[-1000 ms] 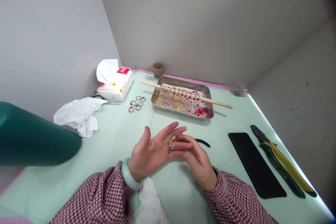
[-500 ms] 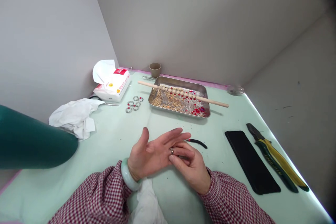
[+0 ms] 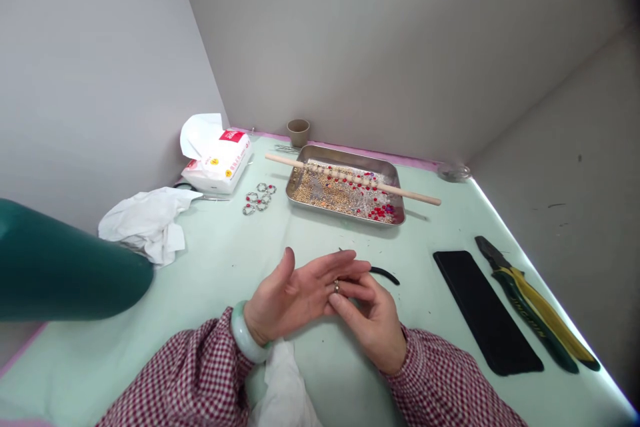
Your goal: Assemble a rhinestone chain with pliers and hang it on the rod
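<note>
My left hand (image 3: 300,293) lies palm up above the table with its fingers stretched out, a pale green bangle (image 3: 245,333) round the wrist. On one of its fingers shows a small beaded ring (image 3: 337,287). The thumb and fingers of my right hand (image 3: 373,317) pinch this ring from the right side. Just behind my fingers a tool with a curved black handle (image 3: 385,275) lies partly hidden. Farther back, several similar beaded rings (image 3: 259,199) with red beads form a small group.
A metal tray (image 3: 345,215) holds gold, clear and red beads, with a wooden stick (image 3: 423,197) laid across it. On the right are a black flat case (image 3: 487,313) and large pliers (image 3: 537,307). Tissues (image 3: 215,163), a cup (image 3: 299,133) and a green cylinder (image 3: 70,267) stand around.
Both hands have shifted slightly right in the picture, as has the whole scene. My left fingers have tilted a little, and my right hand still pinches the ring.
</note>
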The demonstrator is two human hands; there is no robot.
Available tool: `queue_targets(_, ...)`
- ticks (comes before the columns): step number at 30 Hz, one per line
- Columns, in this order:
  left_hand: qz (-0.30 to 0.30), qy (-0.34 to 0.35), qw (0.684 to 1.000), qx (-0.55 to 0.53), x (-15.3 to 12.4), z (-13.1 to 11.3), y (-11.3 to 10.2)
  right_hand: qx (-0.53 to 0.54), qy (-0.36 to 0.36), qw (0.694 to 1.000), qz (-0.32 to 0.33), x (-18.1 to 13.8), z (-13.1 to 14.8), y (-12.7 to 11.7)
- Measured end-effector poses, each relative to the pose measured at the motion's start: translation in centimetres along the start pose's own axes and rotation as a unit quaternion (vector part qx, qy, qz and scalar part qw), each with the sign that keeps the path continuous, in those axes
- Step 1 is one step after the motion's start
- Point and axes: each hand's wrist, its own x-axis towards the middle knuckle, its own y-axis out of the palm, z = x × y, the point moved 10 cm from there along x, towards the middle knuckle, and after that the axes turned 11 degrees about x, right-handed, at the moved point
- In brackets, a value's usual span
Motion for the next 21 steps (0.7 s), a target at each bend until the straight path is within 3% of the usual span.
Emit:
queue_targets(9,0.04,0.034,0.998,-0.024,0.3,-1.5,0.8,-0.012,-0.003,1.0,0.002,0.1,-0.1,0.0)
queue_targets(14,0.023,0.011,0.999,-0.019,0.0,-1.3,-0.1,0.014,0.023,0.999,-0.021,0.3,-0.7,-0.8)
queue_targets(17,-0.028,0.026,0.999,0.01,-0.2,-1.7,-1.7,-0.005,0.015,0.998,-0.066,0.6,-0.7,-2.4)
queue_targets(21,-0.157,0.011,0.981,0.111,-0.5,-1.5,-4.6,-0.09,-0.05,0.99,-0.096,0.9,0.8,-3.4)
